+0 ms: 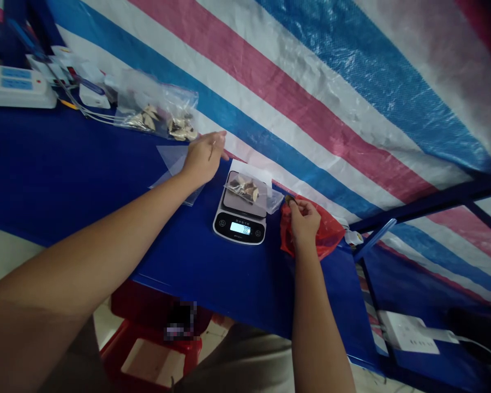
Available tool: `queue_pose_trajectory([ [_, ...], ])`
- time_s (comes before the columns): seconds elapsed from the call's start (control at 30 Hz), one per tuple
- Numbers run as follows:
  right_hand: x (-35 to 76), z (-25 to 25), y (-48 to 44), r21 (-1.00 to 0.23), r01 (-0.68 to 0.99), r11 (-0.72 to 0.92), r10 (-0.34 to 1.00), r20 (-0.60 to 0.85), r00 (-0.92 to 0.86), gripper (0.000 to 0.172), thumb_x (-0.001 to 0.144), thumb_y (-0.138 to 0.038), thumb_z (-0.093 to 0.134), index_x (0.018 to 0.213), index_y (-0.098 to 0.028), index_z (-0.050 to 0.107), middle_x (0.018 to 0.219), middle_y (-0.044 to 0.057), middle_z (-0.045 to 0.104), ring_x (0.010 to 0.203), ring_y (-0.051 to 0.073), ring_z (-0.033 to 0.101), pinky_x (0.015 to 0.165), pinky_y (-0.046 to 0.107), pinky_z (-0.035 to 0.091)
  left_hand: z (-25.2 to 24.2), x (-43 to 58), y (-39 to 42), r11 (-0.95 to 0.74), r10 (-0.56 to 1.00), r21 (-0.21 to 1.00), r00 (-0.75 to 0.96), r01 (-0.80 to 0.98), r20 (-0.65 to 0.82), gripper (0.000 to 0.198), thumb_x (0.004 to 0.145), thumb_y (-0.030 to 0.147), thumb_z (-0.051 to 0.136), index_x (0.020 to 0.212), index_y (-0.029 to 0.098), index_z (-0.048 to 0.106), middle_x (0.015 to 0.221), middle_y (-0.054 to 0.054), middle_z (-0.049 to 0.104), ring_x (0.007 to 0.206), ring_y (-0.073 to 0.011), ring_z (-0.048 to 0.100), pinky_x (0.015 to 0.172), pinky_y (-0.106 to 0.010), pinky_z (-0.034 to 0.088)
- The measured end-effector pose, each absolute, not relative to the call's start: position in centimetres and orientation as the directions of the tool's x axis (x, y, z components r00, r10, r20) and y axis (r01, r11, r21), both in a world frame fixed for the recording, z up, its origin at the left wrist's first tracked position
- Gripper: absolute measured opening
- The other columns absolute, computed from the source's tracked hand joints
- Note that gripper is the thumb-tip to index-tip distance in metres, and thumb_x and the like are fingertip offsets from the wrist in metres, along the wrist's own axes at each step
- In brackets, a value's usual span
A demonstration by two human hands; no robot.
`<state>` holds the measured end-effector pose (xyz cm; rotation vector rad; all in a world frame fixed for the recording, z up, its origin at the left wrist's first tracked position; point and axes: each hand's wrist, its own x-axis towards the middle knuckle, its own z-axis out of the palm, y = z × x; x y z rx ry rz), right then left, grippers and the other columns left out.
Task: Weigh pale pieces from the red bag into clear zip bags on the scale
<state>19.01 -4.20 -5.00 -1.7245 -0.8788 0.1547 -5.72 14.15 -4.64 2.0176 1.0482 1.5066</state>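
A white kitchen scale (240,229) with a lit display stands on the blue table. On its pan lies a clear plastic bag (263,197) with pale and brown dried slices (249,190) inside. My left hand (204,156) hovers left of the scale, fingers stretched out and holding nothing. Flat clear bags (169,185) lie under and beside that wrist. To the right of the scale, my right hand (305,217) pinches a small brown dried piece (288,200) between thumb and fingers. Beneath this hand is a crumpled red plastic bag (328,236); its contents are hidden.
Two filled clear bags of dried slices (182,123) sit at the back left, near chargers, cables and a white power strip (18,87). A striped tarp (294,103) hangs behind the table. Below the front edge is a red stool (123,349). Dark-blue frame bars (425,204) stand right.
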Motion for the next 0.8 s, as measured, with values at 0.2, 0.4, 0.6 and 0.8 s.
queue_pose_trajectory([
  [0.2, 18.8, -4.8, -4.2, -0.869, 0.489, -0.073, 0.620, 0.345, 0.705, 0.031, 0.071, -0.044, 0.072, 0.084, -0.016, 0.069, 0.075, 0.002, 0.068, 0.066, 0.016, 0.061, 0.063, 0.029, 0.049, -4.1, -5.8, 13.5, -0.532, 0.845, 0.770, 0.175, 0.351, 0.505, 0.060, 0.100, 0.034, 0.031, 0.050, 0.019, 0.061, 0.051, -0.004, 0.060, 0.062, -0.0169, 0.065, 0.089, -0.034, 0.054],
  [0.4, 18.5, -4.6, -4.2, -0.888, 0.456, -0.067, 0.627, 0.318, 0.711, 0.033, 0.070, -0.045, 0.071, 0.085, -0.016, 0.068, 0.071, 0.001, 0.065, 0.062, 0.015, 0.058, 0.058, 0.028, 0.046, -4.6, -5.6, 14.2, -0.480, 0.877, 0.796, 0.185, 0.369, 0.443, 0.054, 0.099, 0.031, 0.036, 0.050, 0.019, 0.056, 0.044, -0.003, 0.041, 0.060, -0.0186, 0.059, 0.088, -0.036, 0.051],
  [0.6, 18.3, -4.4, -4.1, -0.893, 0.446, -0.061, 0.635, 0.310, 0.708, 0.032, 0.069, -0.044, 0.072, 0.084, -0.016, 0.068, 0.068, 0.000, 0.064, 0.059, 0.014, 0.057, 0.056, 0.027, 0.046, -4.5, -5.6, 14.2, -0.454, 0.891, 0.803, 0.213, 0.387, 0.401, 0.058, 0.100, 0.033, 0.034, 0.045, 0.020, 0.047, 0.043, -0.003, 0.041, 0.057, -0.0185, 0.058, 0.083, -0.038, 0.051],
  [0.8, 18.5, -4.2, -4.2, -0.901, 0.428, -0.068, 0.654, 0.284, 0.701, 0.032, 0.068, -0.045, 0.075, 0.082, -0.018, 0.067, 0.063, -0.002, 0.062, 0.053, 0.013, 0.055, 0.050, 0.026, 0.045, -5.2, -5.5, 14.1, -0.472, 0.882, 0.798, 0.202, 0.375, 0.426, 0.055, 0.101, 0.039, 0.034, 0.052, 0.020, 0.051, 0.053, -0.005, 0.053, 0.064, -0.0195, 0.060, 0.080, -0.037, 0.048],
])
